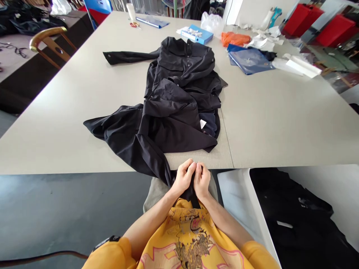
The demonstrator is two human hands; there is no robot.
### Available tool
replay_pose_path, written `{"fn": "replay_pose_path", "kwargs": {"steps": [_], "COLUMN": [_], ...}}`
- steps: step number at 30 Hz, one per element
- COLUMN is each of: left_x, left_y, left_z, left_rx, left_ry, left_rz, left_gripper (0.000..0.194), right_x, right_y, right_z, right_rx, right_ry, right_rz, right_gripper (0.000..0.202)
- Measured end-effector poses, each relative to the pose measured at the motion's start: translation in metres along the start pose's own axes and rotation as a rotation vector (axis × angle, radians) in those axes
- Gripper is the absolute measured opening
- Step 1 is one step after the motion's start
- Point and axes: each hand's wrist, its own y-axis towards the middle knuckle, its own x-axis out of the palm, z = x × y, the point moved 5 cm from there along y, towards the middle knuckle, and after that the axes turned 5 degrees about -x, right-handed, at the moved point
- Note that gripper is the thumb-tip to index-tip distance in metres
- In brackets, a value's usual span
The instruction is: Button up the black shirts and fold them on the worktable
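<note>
A black jacket lies crumpled on the table, its collar and buttoned front toward the far side. One sleeve stretches out to the left, while another part of the garment hangs over the near edge toward my lap. There my left hand and my right hand meet, fingers pinched closed on the black cloth. Between the two hands the fabric drops down against my shirt. Exactly which part of the jacket they grip is hidden. A small white label shows on dark blue cloth at the jacket's right side.
On the table stand a white cup, scissors, a blue box, an orange bag and blue plastic folders. At the lower right a white bin holds black garments. A wooden chair is at left.
</note>
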Motion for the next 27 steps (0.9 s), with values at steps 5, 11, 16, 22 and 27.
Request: {"fn": "replay_pose_path", "kwargs": {"steps": [5, 11, 16, 22, 27], "left_x": [0.001, 0.006, 0.005, 0.004, 0.003], "left_y": [0.005, 0.009, 0.007, 0.007, 0.008], "left_z": [-0.003, -0.006, -0.010, -0.011, -0.008], "left_rx": [-0.011, 0.012, 0.003, 0.009, 0.012], "left_ry": [-0.001, 0.093, 0.030, -0.008, -0.018], "left_rz": [-0.009, -0.087, -0.057, -0.071, -0.069], "left_gripper": [0.048, 0.042, 0.044, 0.042, 0.042], "right_x": [0.001, -0.003, -0.002, 0.001, 0.001], "right_y": [0.002, 0.005, 0.006, 0.003, 0.002], "right_z": [0.002, 0.012, 0.017, 0.018, 0.016], "right_rx": [0.022, 0.029, 0.016, -0.002, -0.011], "right_ry": [0.028, 0.010, -0.004, -0.018, -0.032], "right_rz": [0.017, 0.010, 0.004, 0.026, 0.042], "right_gripper": [0.039, 0.036, 0.036, 0.036, 0.035]}}
